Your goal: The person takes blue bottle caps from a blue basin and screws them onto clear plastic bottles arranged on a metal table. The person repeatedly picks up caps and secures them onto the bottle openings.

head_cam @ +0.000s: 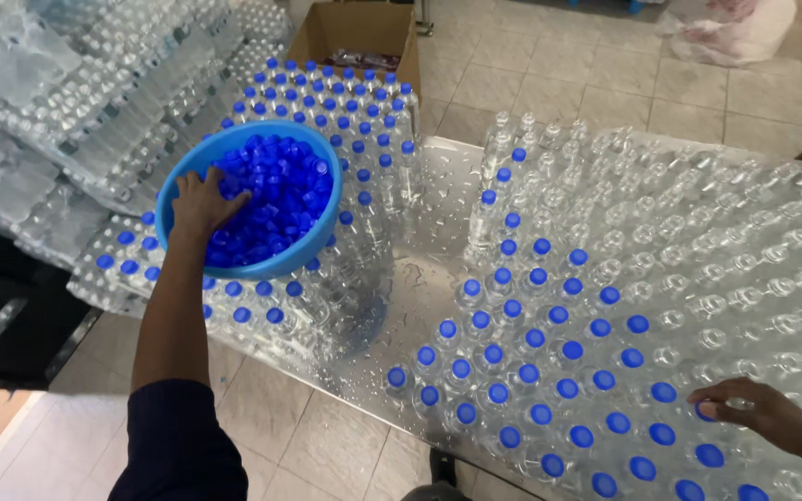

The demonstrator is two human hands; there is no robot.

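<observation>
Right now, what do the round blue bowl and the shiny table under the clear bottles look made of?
Round blue bowl: likely plastic, smooth matt rim, uniform colour. Shiny table: seemingly stainless steel, mirror-like, wet with droplets. Clear bottles: thin transparent plastic, probably.

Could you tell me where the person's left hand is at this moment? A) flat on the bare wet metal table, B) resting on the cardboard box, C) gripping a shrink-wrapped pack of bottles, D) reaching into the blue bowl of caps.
D: the left hand is inside the blue bowl, its fingers among the loose blue caps.
</observation>
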